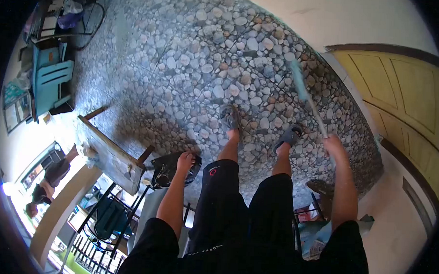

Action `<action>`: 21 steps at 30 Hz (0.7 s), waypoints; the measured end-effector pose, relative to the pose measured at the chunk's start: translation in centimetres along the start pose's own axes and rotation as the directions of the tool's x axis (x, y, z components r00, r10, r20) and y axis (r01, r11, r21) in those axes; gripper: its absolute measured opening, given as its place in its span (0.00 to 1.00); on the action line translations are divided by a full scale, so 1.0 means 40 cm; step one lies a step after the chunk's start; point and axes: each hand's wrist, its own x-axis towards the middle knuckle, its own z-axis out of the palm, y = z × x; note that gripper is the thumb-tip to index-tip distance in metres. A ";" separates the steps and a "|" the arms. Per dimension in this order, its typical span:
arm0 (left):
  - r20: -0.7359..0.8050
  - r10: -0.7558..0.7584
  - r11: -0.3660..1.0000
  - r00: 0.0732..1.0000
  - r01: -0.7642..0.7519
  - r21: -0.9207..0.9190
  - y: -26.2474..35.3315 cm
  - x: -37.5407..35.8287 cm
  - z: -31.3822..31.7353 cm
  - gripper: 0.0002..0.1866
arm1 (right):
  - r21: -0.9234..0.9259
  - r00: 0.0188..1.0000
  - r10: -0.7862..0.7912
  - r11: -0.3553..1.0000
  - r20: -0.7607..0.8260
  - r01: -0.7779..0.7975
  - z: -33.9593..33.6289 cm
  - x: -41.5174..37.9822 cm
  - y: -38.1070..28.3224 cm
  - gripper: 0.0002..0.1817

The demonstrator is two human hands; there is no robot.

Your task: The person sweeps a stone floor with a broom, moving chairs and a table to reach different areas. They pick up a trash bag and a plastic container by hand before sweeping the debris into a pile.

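Note:
My right hand (pixel 333 145) is closed around the thin pale handle of a broom (pixel 299 81). Its teal end reaches forward over the pebble-patterned floor (pixel 198 54), close to the wall on the right. Down at my left side, my left hand (pixel 185 161) grips the upper edge of a black dustpan (pixel 166 170). Light streaks and bits show on the dustpan's dark surface. Both my feet, in dark sandals (pixel 230 117), stand on the floor between the two tools.
A worn wooden table (pixel 115 157) stands left of the dustpan. Beyond it are a teal plastic chair (pixel 54 83) and a wheeled frame with bags (pixel 69 20). A yellow door (pixel 395 90) lies to the right. Another person (pixel 51 177) is at the far left.

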 end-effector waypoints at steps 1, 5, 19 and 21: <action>0.000 -0.013 1.000 1.000 0.013 -0.011 -0.051 0.013 -0.057 0.16 | -0.075 0.997 0.067 0.995 -0.046 -0.070 -0.014 0.020 0.019 0.15; -0.070 -0.058 0.935 0.996 0.079 0.345 -0.213 -0.002 -0.151 0.14 | -0.421 0.999 -0.031 0.907 -0.033 0.014 0.032 0.351 0.155 0.10; 0.009 -0.378 0.924 0.926 0.378 -0.059 -0.389 -0.127 -0.029 0.17 | -0.031 0.895 -0.184 0.976 0.406 0.214 0.280 0.137 -0.929 0.03; 0.014 -0.391 0.912 0.920 0.389 -0.132 -0.400 -0.133 -0.014 0.16 | -0.061 0.850 -0.249 0.948 0.464 0.312 0.331 0.026 -1.037 0.05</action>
